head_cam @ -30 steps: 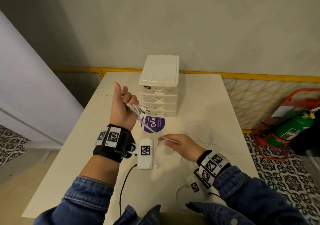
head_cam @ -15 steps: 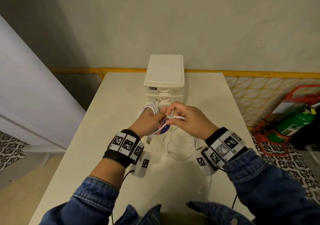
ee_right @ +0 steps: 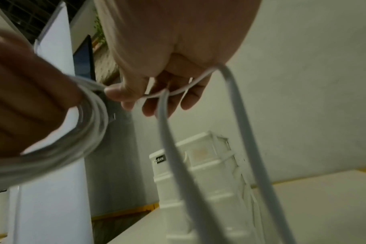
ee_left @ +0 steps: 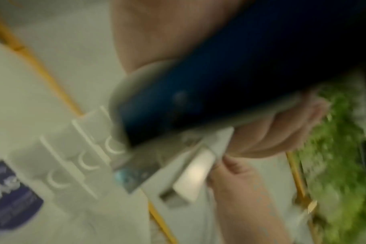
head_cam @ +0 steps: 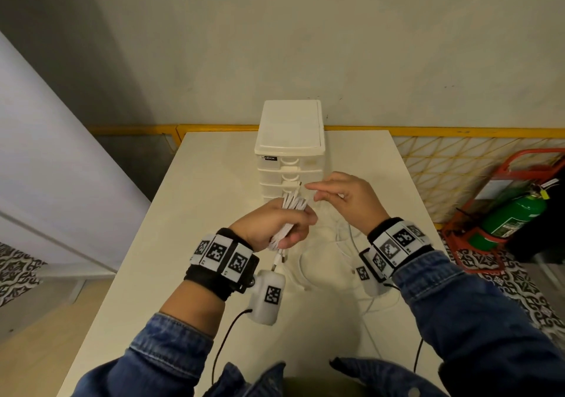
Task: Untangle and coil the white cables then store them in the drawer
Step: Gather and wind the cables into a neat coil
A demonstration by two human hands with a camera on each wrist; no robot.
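My left hand [head_cam: 301, 222] grips a bundle of coiled white cable [head_cam: 292, 205] just in front of the white drawer unit [head_cam: 290, 139]; a USB plug [head_cam: 276, 263] hangs below the fist. My right hand [head_cam: 315, 191] is beside it to the right, fingers loosely bent. In the right wrist view a strand of the cable [ee_right: 178, 90] runs under the thumb and across the fingers, then drops in two lines. More loose cable [head_cam: 321, 262] lies on the table under both hands. The drawers look closed. The left wrist view is blurred and mostly blocked by a dark blue shape.
The white table [head_cam: 214, 213] has bare surface left and right of the drawer unit. A yellow rail [head_cam: 458, 132] runs behind it. At the right, a green fire extinguisher [head_cam: 513, 216] sits in a red stand on the floor. A white panel [head_cam: 46, 151] stands at left.
One second ago my left hand was raised at the left and my right hand low on the table. Both have come together before the drawers, and the coil in my left hand has grown.
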